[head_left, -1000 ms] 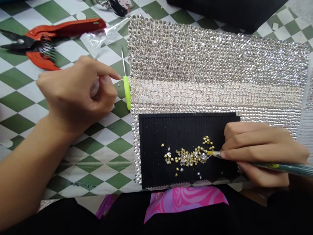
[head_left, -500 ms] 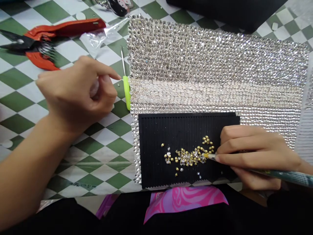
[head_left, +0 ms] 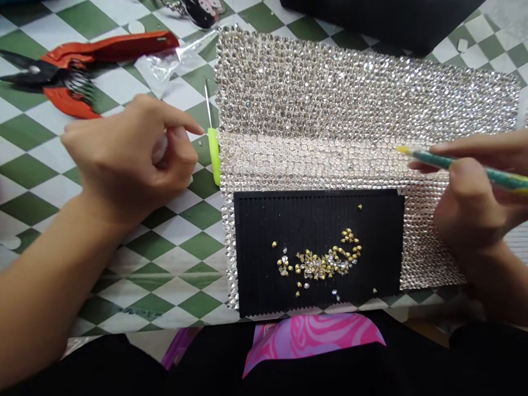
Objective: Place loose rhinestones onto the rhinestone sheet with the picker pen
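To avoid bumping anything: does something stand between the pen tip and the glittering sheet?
Nothing visible stands between the pen in the right hand and the sheet; the tray lies on it, but lower in the view.

Sheet (head_left: pixel 297 93) before you, tray (head_left: pixel 264 217) on its near part, stones (head_left: pixel 315 265) in the tray. Awl (head_left: pixel 213 159) along the sheet's left edge, your left hand (head_left: pixel 132 148) left of that. Cutters (head_left: pixel 111 47) behind the hand, plastic bag (head_left: pixel 159 69) by their handle. Box (head_left: pixel 383 22) behind sheet. Pen (head_left: pixel 437 159) in your right hand (head_left: pixel 474 206), over the sheet.
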Tool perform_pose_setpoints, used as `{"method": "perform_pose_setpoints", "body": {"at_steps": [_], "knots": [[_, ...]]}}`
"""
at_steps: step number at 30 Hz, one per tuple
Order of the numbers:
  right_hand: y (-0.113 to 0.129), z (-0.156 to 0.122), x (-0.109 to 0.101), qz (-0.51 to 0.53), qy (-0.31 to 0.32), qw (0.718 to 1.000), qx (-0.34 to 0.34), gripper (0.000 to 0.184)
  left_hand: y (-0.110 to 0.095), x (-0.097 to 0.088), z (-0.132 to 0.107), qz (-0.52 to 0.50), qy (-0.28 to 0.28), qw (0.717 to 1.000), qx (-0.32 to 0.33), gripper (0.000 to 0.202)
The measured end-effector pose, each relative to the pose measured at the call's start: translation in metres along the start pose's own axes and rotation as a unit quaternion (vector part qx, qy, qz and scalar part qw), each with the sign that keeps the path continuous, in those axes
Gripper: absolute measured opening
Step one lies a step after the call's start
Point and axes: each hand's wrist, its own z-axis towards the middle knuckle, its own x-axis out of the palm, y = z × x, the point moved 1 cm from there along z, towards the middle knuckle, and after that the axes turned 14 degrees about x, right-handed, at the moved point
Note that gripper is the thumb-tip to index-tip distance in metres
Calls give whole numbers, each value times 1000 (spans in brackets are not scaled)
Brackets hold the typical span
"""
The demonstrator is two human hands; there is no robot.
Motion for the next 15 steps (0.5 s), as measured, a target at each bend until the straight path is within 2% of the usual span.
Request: {"method": "perform_pose_setpoints", "body": {"at_steps": [2,3,5,8,12,15], "knots": [[-1,2,7,23,-113,993,7,22,-1,-1,2,-8,4,1000,-20,35],[0,2,10,35,-133,990,12,21,-1,-1,2,-12,6,1000,-23,35],[3,2,14,49,-82,995,-3,21,-1,-2,2,-13,5,1000,-21,35],[6,1,13,67,16,996,-61,29,0,-3,1,-7,8,1000,-23,37],[6,2,9,59,77,992,-78,42,0,-4,1,-20,17,998,-52,37],[7,1,8,83,109,987,-82,35,0,-3,2,-23,14,999,-41,39]]}}
